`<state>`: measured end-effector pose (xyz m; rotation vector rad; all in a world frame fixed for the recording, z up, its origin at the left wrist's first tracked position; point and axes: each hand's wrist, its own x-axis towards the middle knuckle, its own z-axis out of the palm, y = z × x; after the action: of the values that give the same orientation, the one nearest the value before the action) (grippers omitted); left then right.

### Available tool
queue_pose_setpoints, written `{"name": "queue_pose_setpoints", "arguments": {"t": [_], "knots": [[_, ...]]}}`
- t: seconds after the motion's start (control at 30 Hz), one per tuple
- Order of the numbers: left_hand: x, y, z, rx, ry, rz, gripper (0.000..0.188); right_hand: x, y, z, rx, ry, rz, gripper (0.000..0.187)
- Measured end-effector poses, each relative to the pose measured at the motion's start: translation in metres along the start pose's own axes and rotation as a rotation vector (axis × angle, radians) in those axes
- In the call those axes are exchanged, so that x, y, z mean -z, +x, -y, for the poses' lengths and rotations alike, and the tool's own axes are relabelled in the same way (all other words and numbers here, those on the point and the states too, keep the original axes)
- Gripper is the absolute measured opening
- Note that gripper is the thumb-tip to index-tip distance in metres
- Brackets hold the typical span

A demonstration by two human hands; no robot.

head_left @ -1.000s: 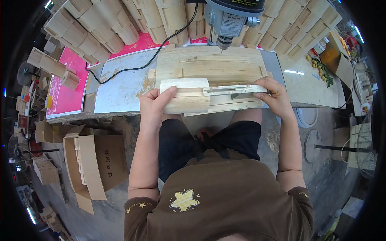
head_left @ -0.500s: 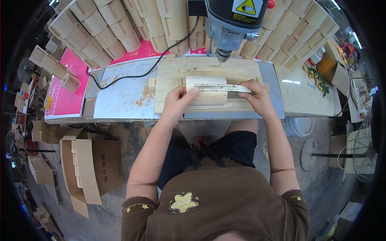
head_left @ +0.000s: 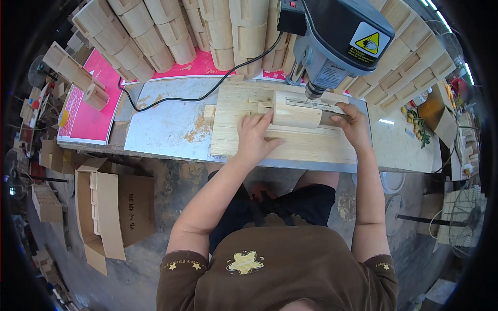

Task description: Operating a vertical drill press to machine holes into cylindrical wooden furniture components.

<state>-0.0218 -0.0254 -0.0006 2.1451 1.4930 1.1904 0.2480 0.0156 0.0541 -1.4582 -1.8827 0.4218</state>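
Note:
A pale wooden block with a rounded top [head_left: 296, 115] lies on a flat wooden board [head_left: 244, 142] on the bench. Along its top runs a thin, light-coloured slotted strip [head_left: 332, 108], its right end pinched between the thumb and fingers of my right hand [head_left: 356, 124]. My left hand [head_left: 254, 136] rests against the block's left end, fingers stretched forward and thumb apart on the board. The drill press [head_left: 337, 44] stands over the block, its chuck [head_left: 314, 92] just above the strip. The bit's tip is hard to make out.
Stacks of hollowed wooden pieces [head_left: 249, 31] line the back of the bench. A black cable [head_left: 181, 98] curves across the left side. An open cardboard box [head_left: 136, 207] stands on the floor at left. Fruit with leaves [head_left: 417, 124] lies at right.
The block and strip have moved right and back, under the drill chuck. My left thumb has come off the strip, and that hand now lies at the block's left end. The view has shifted too.

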Motion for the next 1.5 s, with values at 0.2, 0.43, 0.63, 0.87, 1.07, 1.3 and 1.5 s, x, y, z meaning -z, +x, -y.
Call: {"name": "queue_pose_setpoints", "arguments": {"t": [0.2,0.43,0.63,0.87,1.07,1.3,1.5], "knots": [[0.002,0.017,0.024,-0.018,0.106,-0.026,0.067,-0.016,0.005,0.005,0.02,0.071,-0.012,0.034],[0.007,0.019,0.035,-0.026,0.012,0.064,0.06,0.029,0.031,0.015,0.035,0.435,-0.058,0.051],[0.003,0.015,0.036,0.006,-0.043,0.078,0.057,0.116,0.113,0.121,0.101,0.264,-0.27,0.047],[0.002,0.019,0.033,0.042,-0.028,0.111,0.055,0.098,0.093,0.15,0.08,-0.474,-0.41,0.022],[0.003,0.02,0.039,0.036,-0.067,0.13,0.056,0.074,0.018,0.138,0.227,-0.172,-0.421,0.014],[0.004,0.019,0.037,0.047,-0.045,0.121,0.055,0.008,-0.018,0.079,0.217,0.031,-0.44,0.01],[0.003,0.021,0.034,-0.003,-0.01,0.086,0.054,-0.019,-0.011,0.047,0.421,0.115,-0.564,0.013]]}}
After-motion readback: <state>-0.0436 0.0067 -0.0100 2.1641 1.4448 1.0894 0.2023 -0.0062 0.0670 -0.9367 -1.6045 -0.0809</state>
